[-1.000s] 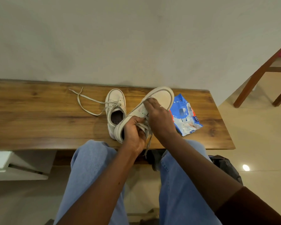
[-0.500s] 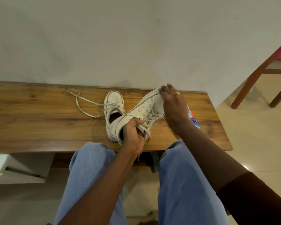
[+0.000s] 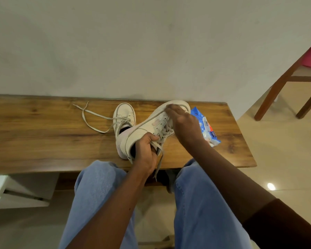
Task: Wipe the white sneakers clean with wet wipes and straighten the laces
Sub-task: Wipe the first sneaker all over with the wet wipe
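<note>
Desk (image 3: 34, 141): wooden, set against the wall.
Loose lace (image 3: 101, 115): looped across the desk, far left.
Resting sneaker (image 3: 124, 114): on the desk, toe toward the wall.
Held sneaker (image 3: 149, 125): tilted over the desk, laces dangling.
Left hand (image 3: 144, 153): fingers curled round its heel collar, gripping.
Right hand (image 3: 184, 125): over the toe and laces. The fingers are blurred, so their grip cannot be told.
Wipes pack (image 3: 207, 130): blue, lying on the desk and partly hidden behind that hand.

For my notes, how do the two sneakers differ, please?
The held sneaker is tilted, gripped by the left hand, right hand at its toe; the other sneaker rests upright on the bench. The held sneaker's laces hang down; the other sneaker's trail left. Both are white.
</note>
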